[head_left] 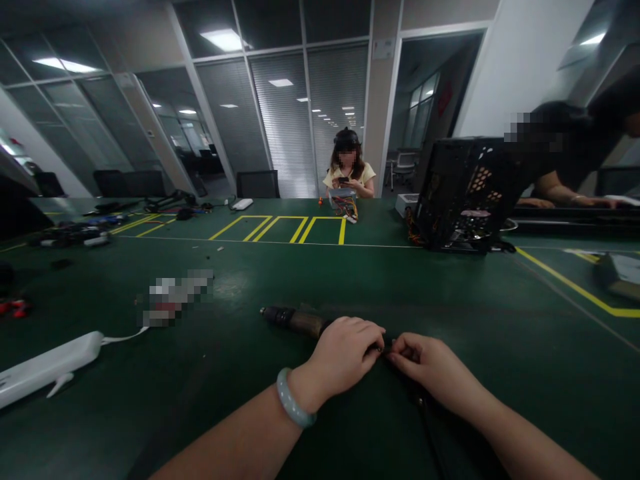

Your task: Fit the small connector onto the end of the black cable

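A dark, pen-like electric screwdriver (300, 323) lies on the green table, its narrow tip pointing left. My left hand (345, 350), with a pale green bangle at the wrist, is closed over the rear part of it and covers that end. Close beside it, my right hand (423, 360) pinches a thin dark piece at the back of the tool, which looks like the end of the black cable (426, 417). That cable runs from under my right hand toward the near table edge. The exact joint between tool and cable is hidden by my fingers.
At left lies a white power strip (55, 367), near a blurred-out item (175, 300). Dark parts (70, 232) sit farther back. A black computer case (463, 197) stands back right. Across the table sits a person (347, 167); another person's arm (560, 190) rests at right.
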Action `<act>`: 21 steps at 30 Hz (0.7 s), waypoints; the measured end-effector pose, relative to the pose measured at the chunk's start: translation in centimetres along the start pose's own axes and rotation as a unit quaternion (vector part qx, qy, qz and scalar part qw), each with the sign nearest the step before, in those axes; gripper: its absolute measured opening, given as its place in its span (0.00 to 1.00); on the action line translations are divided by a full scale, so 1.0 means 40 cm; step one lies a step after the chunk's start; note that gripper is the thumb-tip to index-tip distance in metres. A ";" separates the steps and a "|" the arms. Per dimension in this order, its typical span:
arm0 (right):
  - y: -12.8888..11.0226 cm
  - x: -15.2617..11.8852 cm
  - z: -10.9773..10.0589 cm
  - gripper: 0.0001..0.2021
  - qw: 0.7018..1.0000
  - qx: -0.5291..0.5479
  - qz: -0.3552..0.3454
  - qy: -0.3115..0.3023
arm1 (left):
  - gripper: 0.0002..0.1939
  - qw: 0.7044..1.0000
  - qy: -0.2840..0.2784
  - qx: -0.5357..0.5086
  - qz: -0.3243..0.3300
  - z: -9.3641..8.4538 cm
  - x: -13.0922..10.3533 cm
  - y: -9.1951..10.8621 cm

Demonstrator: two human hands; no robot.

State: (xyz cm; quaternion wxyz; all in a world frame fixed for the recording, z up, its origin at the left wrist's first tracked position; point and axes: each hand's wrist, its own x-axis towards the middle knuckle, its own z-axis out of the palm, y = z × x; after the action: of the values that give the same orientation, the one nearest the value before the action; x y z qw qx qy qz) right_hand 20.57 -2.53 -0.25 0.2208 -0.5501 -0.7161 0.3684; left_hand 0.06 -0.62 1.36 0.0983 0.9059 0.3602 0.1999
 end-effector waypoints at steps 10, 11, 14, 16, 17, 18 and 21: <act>0.009 0.000 -0.001 0.07 1.000 0.028 0.004 -0.006 | 0.05 1.000 0.002 -0.009 -0.006 0.009 0.005 -0.007; 0.009 0.000 -0.001 0.07 1.000 0.030 0.006 -0.006 | 0.05 1.000 0.001 -0.011 -0.005 0.010 0.005 -0.008; 0.008 0.001 -0.002 0.07 0.999 0.036 0.009 -0.005 | 0.05 1.000 -0.005 -0.013 0.002 0.011 0.007 -0.012; 0.007 0.000 -0.003 0.07 0.999 0.033 0.009 -0.005 | 0.04 1.000 -0.005 -0.013 0.005 0.012 0.008 -0.014; 0.006 0.000 -0.004 0.07 0.999 0.031 0.009 -0.003 | 0.04 1.000 -0.004 -0.015 0.004 0.013 0.008 -0.014; 0.005 -0.001 -0.006 0.06 1.000 0.027 0.008 -0.001 | 0.05 1.000 -0.005 -0.015 0.004 0.014 0.008 -0.015; 0.004 -0.002 -0.008 0.06 1.000 0.020 0.006 0.006 | 0.08 1.000 0.002 -0.012 -0.007 0.017 0.009 -0.017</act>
State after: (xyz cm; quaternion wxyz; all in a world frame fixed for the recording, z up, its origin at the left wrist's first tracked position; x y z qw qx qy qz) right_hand 20.92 -2.50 -0.17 0.2334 -0.5524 -0.7040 0.3806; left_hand 0.17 0.11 0.65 0.1100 0.9016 0.3643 0.2057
